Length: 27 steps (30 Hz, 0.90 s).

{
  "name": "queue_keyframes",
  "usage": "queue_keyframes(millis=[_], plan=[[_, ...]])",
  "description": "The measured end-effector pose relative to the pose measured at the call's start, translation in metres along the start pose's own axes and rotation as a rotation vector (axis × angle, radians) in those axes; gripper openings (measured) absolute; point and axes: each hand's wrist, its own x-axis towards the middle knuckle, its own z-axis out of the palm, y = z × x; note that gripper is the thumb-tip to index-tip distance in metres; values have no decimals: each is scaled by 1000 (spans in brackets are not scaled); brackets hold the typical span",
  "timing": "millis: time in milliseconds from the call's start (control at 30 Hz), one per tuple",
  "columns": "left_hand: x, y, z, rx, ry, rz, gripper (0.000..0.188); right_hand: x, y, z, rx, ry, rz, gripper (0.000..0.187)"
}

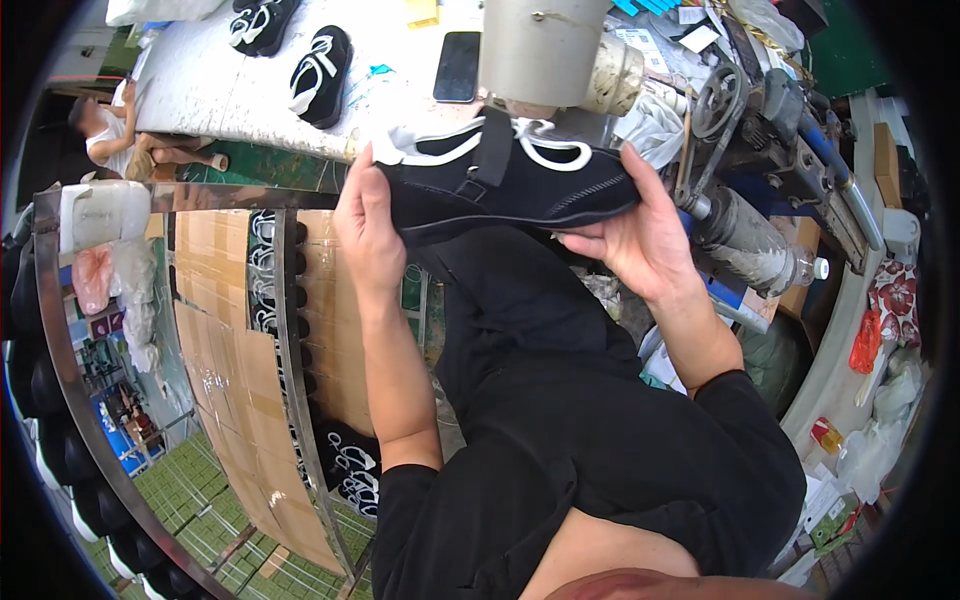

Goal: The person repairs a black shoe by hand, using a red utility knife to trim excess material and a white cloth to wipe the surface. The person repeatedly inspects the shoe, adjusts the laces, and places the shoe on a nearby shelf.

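Between my two hands I hold up a black shoe (430, 205) with white trim around its openings and a black strap across the top. My left hand (370, 215) grips one end, thumb on the near side. The fingers of my right hand (645, 230) close around the other end, with the thumb up along its side and fingers beneath. Beyond the shoe, a grey cylindrical machine part (545, 50) hangs close over the table. Two more black shoes with white trim, a nearer shoe (320, 78) and a farther shoe (262, 25), lie on the table at the far left.
A phone (457, 67) lies on the white worktable (400, 25). At right stands a machine with a pulley wheel (715, 100). A metal rack (290, 330) with cardboard panels and shoes is at my left. Farther left, another person (110, 135) sits beside the table.
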Motion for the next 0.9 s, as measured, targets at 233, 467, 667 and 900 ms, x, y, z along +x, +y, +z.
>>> queue_keyframes(millis=[233,467,667,900], plan=[[-2,13,39,-95,-104,-113,45,-53,4,-18,-178,84,-251,65],[1,22,69,-59,-157,-77,42,-85,-3,-53,-296,166,-522,65],[-5,32,68,-137,-161,-143,36,-89,-7,-49,-414,195,-656,63],[-26,14,51,-325,-155,-45,34,-81,-16,-42,-625,170,-773,85]])
